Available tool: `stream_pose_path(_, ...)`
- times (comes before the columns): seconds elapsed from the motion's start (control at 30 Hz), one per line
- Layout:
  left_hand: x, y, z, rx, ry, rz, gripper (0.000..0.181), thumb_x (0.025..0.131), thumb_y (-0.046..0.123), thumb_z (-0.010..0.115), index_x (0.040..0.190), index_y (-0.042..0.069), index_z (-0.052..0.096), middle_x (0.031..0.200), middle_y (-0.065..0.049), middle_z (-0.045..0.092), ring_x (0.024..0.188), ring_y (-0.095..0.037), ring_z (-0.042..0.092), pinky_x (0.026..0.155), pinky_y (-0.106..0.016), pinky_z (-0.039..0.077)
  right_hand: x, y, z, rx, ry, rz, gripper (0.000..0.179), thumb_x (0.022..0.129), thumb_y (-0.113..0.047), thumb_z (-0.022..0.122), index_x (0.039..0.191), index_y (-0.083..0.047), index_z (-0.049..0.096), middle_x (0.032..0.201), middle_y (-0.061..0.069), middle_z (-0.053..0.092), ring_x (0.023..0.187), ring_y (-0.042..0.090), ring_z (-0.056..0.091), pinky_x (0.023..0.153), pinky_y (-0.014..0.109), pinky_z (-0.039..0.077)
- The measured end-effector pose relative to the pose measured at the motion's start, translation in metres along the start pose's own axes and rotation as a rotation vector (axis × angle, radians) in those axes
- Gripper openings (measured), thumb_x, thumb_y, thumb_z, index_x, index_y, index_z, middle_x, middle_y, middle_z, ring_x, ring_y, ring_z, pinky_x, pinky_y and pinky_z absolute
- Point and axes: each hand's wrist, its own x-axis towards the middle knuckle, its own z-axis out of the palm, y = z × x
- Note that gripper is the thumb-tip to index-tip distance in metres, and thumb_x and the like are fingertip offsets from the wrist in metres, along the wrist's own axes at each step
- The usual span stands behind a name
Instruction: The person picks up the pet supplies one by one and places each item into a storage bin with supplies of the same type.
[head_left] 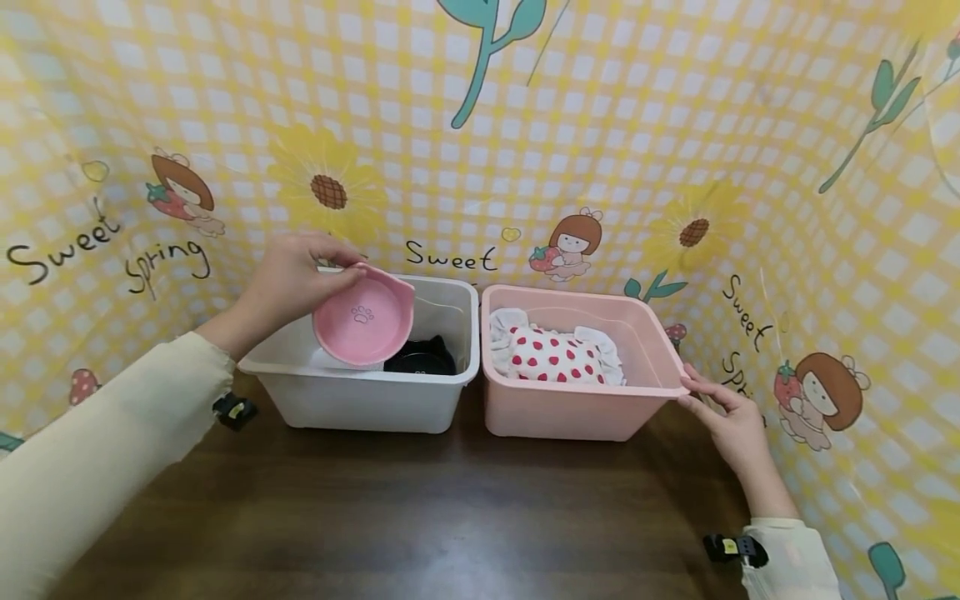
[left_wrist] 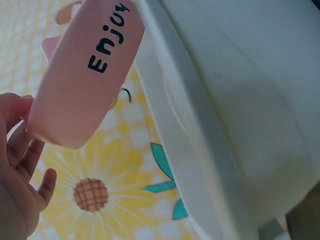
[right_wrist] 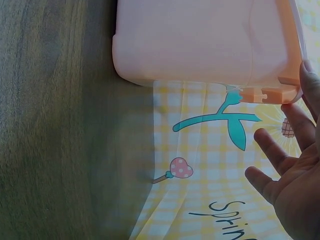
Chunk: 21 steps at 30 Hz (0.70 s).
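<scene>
My left hand pinches the rim of a pink cat-ear pet bowl, thumb on the near side. The bowl is tilted above a white bin, its inside with a paw print facing me. In the left wrist view the bowl's outer wall reads "Enjoy". Inside the white bin lies a black bowl with ears; the pink bowl hides part of the bin's contents. My right hand pinches the right corner rim of a pink bin between thumb and index finger, its other fingers spread.
In the pink bin lies a white frilled cloth item with red prints, resembling a small pillow. Both bins stand side by side on a dark wooden table. A yellow checked cloth hangs behind and along both sides.
</scene>
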Motion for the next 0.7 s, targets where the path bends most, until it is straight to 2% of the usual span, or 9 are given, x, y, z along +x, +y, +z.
stream_pose_path(0.13,0.003,-0.013,0.000,0.033,-0.039,-0.044,0.008,0.085,0.015,0.084,0.093,0.012,0.083,0.089,-0.004,0.079,0.090,-0.017,0.062,0.077,-0.034,0.046,0.002,-0.001,0.000,-0.008,-0.014,0.013,0.043,0.094,-0.029,0.076,0.132,-0.010,0.069,0.144,-0.010,0.059,0.127,-0.016,0.047,0.105,0.010,0.034)
stream_pose_path(0.33,0.008,-0.033,0.004,0.035,-0.135,-0.163,0.011,0.090,0.021,0.080,0.097,0.013,0.083,0.096,-0.008,0.078,0.098,-0.024,0.064,0.081,-0.041,0.048,0.007,-0.005,-0.002,-0.017,0.017,-0.002,0.043,0.094,-0.029,0.076,0.132,-0.010,0.070,0.143,-0.010,0.060,0.126,-0.016,0.048,0.102,0.007,0.033)
stream_pose_path(0.43,0.005,-0.043,0.005,0.020,-0.181,-0.214,0.012,0.090,0.021,0.080,0.098,0.013,0.083,0.100,-0.009,0.076,0.097,-0.025,0.064,0.079,-0.040,0.051,0.006,-0.006,-0.002,-0.030,0.014,0.010,0.043,0.094,-0.031,0.076,0.132,-0.011,0.070,0.143,-0.012,0.059,0.126,-0.017,0.048,0.102,0.007,0.033)
stream_pose_path(0.57,-0.004,-0.056,0.008,0.022,-0.236,-0.244,0.011,0.088,0.018,0.081,0.097,0.013,0.082,0.105,-0.008,0.074,0.099,-0.026,0.065,0.079,-0.040,0.052,0.001,-0.006,-0.001,-0.036,-0.004,0.034,0.044,0.094,-0.033,0.075,0.132,-0.012,0.070,0.143,-0.012,0.059,0.126,-0.017,0.047,0.101,0.007,0.033)
stream_pose_path(0.7,-0.011,-0.068,0.014,0.054,-0.269,-0.231,0.009,0.088,0.018,0.082,0.096,0.016,0.083,0.105,-0.007,0.075,0.099,-0.024,0.064,0.080,-0.040,0.052,-0.001,-0.004,-0.002,-0.041,0.008,0.004,0.040,0.094,-0.029,0.076,0.130,-0.010,0.071,0.142,-0.010,0.061,0.124,-0.018,0.048,0.098,0.003,0.034)
